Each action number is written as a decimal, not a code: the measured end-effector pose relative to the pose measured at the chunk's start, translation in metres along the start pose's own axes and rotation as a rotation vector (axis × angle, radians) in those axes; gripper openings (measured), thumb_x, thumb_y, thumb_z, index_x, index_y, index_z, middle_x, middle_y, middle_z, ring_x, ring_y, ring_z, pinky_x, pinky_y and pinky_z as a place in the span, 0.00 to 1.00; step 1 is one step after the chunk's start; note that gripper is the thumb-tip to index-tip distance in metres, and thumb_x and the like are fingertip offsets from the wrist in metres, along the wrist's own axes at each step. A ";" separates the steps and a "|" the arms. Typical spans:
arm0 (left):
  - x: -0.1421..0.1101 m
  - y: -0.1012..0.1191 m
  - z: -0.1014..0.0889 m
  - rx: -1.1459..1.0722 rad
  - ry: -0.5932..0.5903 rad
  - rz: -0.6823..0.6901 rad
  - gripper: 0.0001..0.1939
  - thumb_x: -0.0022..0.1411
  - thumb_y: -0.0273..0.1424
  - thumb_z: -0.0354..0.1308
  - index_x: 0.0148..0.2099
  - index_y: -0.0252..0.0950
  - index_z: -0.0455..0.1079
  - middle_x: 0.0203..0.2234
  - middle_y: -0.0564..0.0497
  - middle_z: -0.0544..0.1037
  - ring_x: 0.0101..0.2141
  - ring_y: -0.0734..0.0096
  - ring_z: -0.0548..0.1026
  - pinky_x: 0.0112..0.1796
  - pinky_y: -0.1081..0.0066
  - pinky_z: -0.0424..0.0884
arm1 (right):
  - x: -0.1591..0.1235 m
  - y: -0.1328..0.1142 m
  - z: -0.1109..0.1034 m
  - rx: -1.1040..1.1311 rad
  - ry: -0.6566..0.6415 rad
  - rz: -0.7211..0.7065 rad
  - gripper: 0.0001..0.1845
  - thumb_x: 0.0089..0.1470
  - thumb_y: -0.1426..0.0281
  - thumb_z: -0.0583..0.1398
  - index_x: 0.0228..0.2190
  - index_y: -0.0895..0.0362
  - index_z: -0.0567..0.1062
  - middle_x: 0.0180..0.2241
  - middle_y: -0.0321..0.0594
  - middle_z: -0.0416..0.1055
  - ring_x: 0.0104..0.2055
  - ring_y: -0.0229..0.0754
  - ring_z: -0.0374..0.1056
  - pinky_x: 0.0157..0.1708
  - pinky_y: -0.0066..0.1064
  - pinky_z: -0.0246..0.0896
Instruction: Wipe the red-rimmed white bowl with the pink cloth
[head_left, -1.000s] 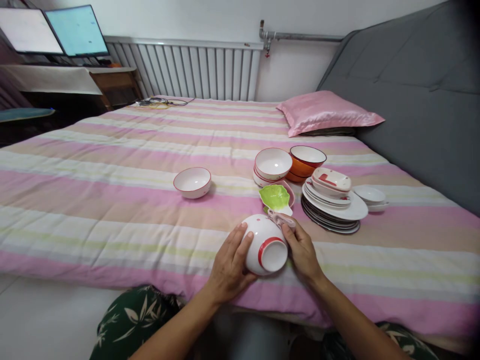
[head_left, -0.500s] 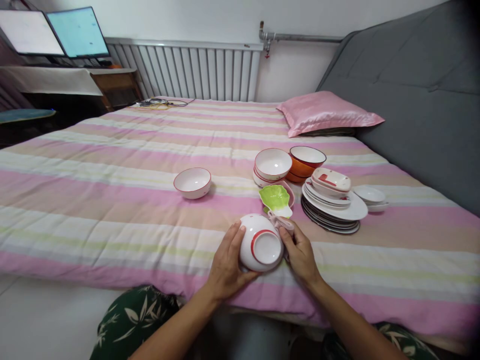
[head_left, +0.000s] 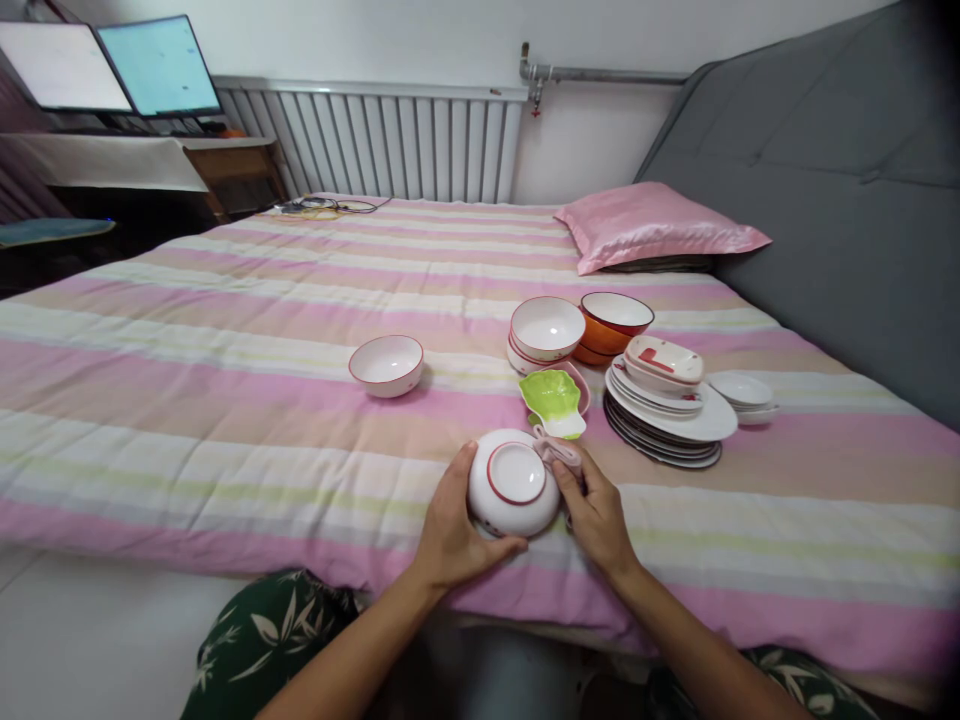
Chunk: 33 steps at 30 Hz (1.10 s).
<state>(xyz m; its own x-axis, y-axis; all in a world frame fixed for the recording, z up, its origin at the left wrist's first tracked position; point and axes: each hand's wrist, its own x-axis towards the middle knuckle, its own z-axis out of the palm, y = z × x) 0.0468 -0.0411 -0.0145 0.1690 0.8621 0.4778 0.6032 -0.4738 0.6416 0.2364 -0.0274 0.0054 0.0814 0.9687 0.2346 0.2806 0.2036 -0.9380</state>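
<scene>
A white bowl (head_left: 495,515) with a red foot ring is turned bottom up between my hands, near the bed's front edge. My left hand (head_left: 454,530) grips its left side, thumb along the near rim. In my right hand (head_left: 596,510) is a folded pale pink cloth (head_left: 559,455), pressed to the bowl's right side. Just beyond the bowl lies a green leaf-shaped dish (head_left: 551,397), with a pink dish partly hidden beneath it. Another white bowl (head_left: 386,367) with a red rim stands upright by itself to the left.
Stacked red-rimmed bowls (head_left: 547,328) and orange bowls (head_left: 611,330) stand behind. To the right are a pile of plates (head_left: 716,415) topped by rectangular dishes (head_left: 664,360), and small white dishes (head_left: 742,388). A pink pillow (head_left: 660,225) lies by the grey headboard (head_left: 825,180).
The bowl has turned in my hands, so its foot ring now faces more upward and sits further left. My right hand and the cloth have shifted slightly left with it.
</scene>
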 end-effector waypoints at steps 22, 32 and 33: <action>0.016 0.009 -0.004 -0.202 0.134 -0.391 0.48 0.36 0.43 0.70 0.59 0.35 0.57 0.54 0.37 0.68 0.53 0.46 0.67 0.52 0.48 0.64 | -0.019 0.004 0.008 -0.250 0.083 -0.188 0.22 0.55 0.67 0.57 0.52 0.51 0.68 0.49 0.38 0.72 0.47 0.47 0.71 0.44 0.35 0.68; 0.019 0.004 0.007 -0.114 0.198 -0.388 0.41 0.42 0.38 0.67 0.58 0.35 0.59 0.51 0.39 0.70 0.51 0.48 0.68 0.51 0.49 0.64 | -0.028 -0.002 0.017 -0.479 -0.006 -0.686 0.37 0.52 0.79 0.56 0.61 0.48 0.53 0.59 0.39 0.58 0.59 0.49 0.58 0.56 0.45 0.60; 0.019 0.003 0.007 -0.114 0.197 -0.390 0.40 0.43 0.38 0.66 0.58 0.36 0.59 0.50 0.39 0.70 0.51 0.49 0.68 0.51 0.49 0.64 | -0.026 -0.003 0.018 -0.495 -0.021 -0.693 0.37 0.53 0.78 0.56 0.61 0.49 0.52 0.59 0.39 0.57 0.60 0.49 0.57 0.56 0.46 0.60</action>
<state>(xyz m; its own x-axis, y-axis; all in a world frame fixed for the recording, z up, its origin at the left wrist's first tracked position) 0.0575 -0.0245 -0.0081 -0.2123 0.9345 0.2857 0.5010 -0.1470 0.8529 0.2163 -0.0509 -0.0029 -0.2799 0.6514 0.7052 0.6468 0.6708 -0.3629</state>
